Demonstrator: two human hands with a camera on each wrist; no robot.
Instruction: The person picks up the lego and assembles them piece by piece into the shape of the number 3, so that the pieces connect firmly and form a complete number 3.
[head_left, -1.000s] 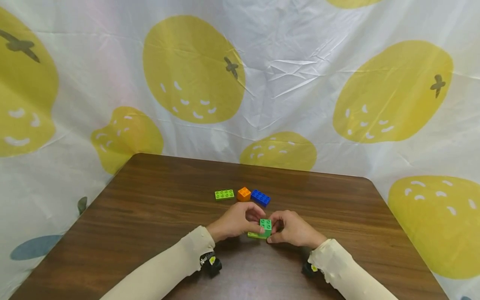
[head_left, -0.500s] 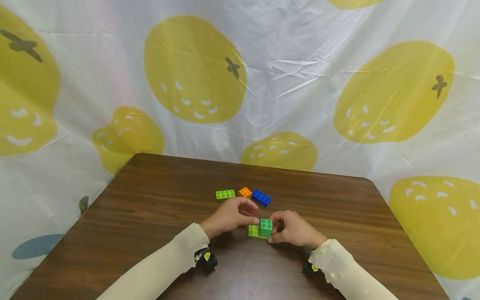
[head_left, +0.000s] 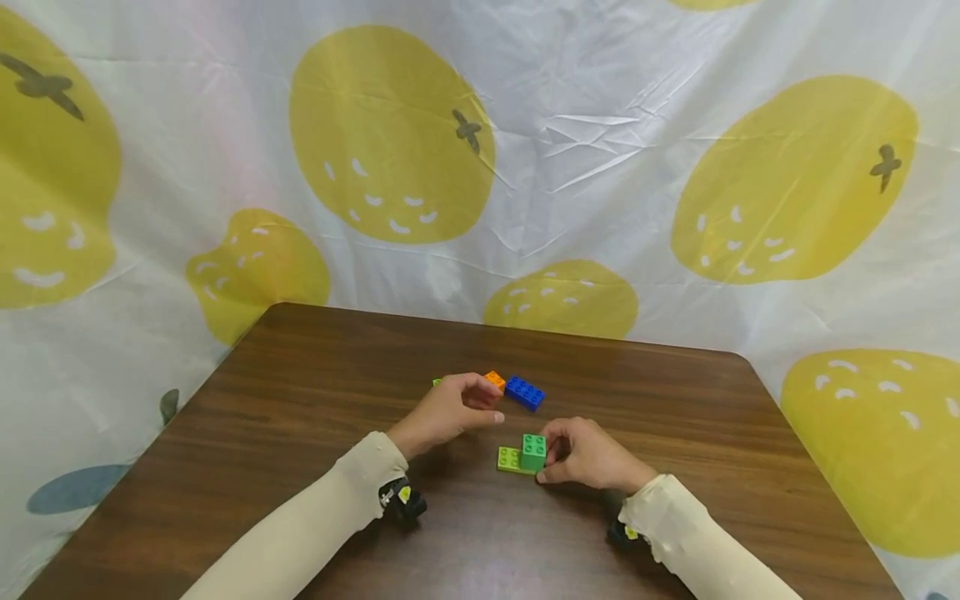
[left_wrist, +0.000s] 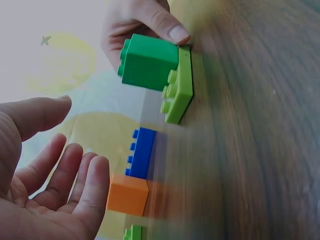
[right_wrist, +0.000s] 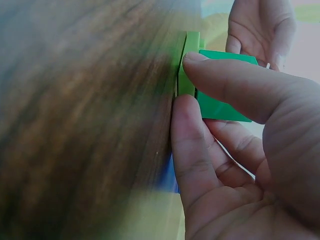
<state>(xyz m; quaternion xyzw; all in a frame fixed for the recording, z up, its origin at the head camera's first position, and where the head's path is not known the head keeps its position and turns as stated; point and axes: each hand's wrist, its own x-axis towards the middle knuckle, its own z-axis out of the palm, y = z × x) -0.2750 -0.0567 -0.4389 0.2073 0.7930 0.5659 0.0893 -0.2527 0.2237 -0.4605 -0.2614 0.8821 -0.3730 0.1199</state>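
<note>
A tall green toy building brick (head_left: 533, 455) sits on the right end of a flat lime building brick (head_left: 507, 460) on the table. My right hand (head_left: 590, 455) holds the lime brick at its right end, thumb (right_wrist: 220, 82) on one side and index finger (right_wrist: 189, 130) at the end. My left hand (head_left: 447, 410) is in the air with fingers spread and nothing in them. It is nearest to an orange brick (head_left: 494, 380), which it partly covers in the head view. Beside the orange one lies a blue brick (left_wrist: 141, 152).
Another lime brick (left_wrist: 134, 233) lies past the orange one, mostly hidden behind my left hand in the head view. The brown wooden table (head_left: 360, 350) ends at a hanging white cloth (head_left: 570, 200) printed with yellow fruit.
My left hand has let go of the green brick and moved left and away from me, toward the orange brick. The right hand has stayed at the stacked bricks.
</note>
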